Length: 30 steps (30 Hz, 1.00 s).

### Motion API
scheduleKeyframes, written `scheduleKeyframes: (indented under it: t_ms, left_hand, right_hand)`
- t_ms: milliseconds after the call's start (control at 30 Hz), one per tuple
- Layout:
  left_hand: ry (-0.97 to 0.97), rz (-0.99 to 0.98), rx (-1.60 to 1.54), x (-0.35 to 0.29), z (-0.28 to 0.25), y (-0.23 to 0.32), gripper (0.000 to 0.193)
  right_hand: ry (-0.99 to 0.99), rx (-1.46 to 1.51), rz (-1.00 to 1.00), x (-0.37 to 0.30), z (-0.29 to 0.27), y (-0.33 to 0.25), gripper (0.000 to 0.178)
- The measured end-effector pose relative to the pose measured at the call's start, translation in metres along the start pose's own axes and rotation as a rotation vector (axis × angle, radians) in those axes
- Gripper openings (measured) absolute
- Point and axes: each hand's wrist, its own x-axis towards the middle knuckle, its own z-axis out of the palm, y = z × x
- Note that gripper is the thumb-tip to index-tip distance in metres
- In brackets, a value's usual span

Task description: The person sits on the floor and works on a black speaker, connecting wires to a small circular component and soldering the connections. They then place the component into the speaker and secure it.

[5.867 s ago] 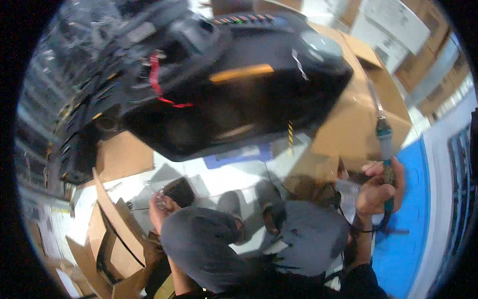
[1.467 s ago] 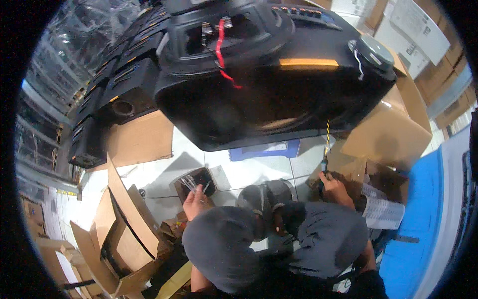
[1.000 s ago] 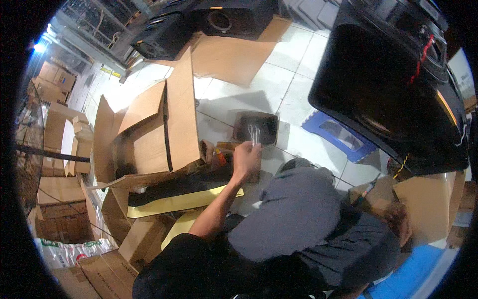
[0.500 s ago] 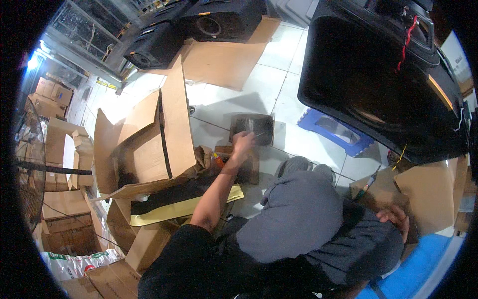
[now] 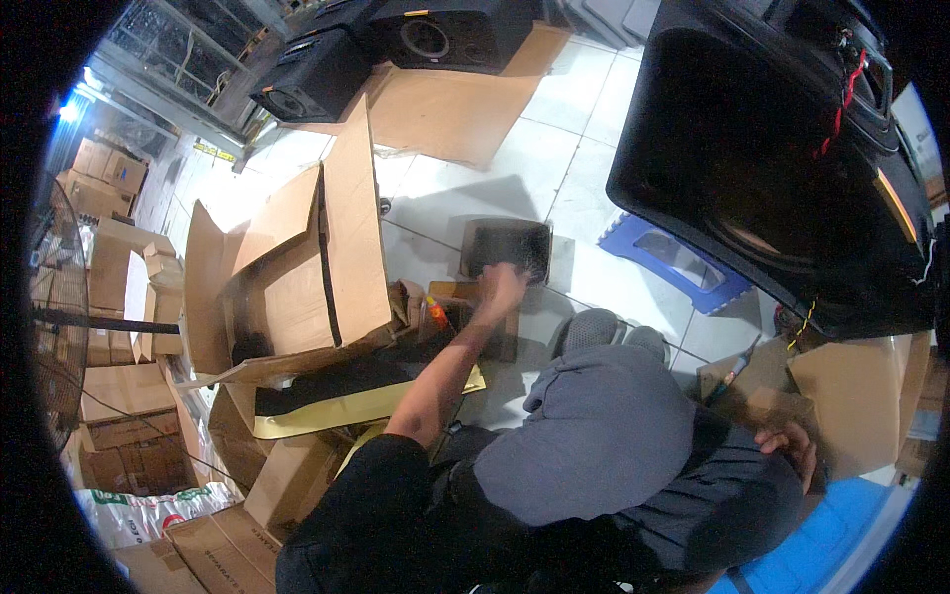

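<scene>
My left hand (image 5: 503, 284) reaches down to the near rim of a small open box (image 5: 542, 247) with a dark inside, on the tiled floor. Its fingers are bent together over the box; what they pinch is too small and blurred to make out. Just below, under my left forearm, another small cardboard box (image 5: 508, 342) is partly covered. Left of that wrist lies a small red and yellow item (image 5: 436, 311). My right hand (image 5: 789, 445) rests by my right knee, fingers loosely bent and apart, with nothing visible in it.
A large black speaker cabinet (image 5: 732, 148) with red wires stands at right, beside a blue plastic frame (image 5: 683, 267). A big open carton (image 5: 356, 267) is at left, a yellow-edged black strip (image 5: 366, 408) before it. More black speakers (image 5: 445, 38) stand at the back on flat cardboard (image 5: 465, 109).
My left hand has shifted slightly right and lower into the box area; the thin pale thing seen at its fingertips no longer shows clearly. My right hand stays by the knee.
</scene>
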Motion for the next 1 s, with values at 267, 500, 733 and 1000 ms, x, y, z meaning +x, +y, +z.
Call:
scheduleKeyframes:
  t_ms: [267, 500, 733, 1000]
  left_hand:
    - [0.346, 0.31, -0.166, -0.04, -0.056, 0.019, 0.037]
    - [0.428, 0.374, -0.523, -0.056, -0.152, 0.07, 0.041]
    - [0.826, 0.705, -0.628, -0.149, -0.237, 0.177, 0.032]
    - [0.859, 0.886, -0.6, -0.197, -0.26, 0.223, 0.034]
  right_hand:
    - [-0.015, -0.779, -0.26, 0.02, 0.061, -0.026, 0.044]
    - [0.241, 0.049, 0.094, 0.012, 0.087, -0.034, 0.04]
    - [0.471, -0.286, -0.017, 0.011, 0.091, -0.062, 0.029]
    - [0.86, -0.616, -0.334, -0.055, 0.034, -0.089, 0.024]
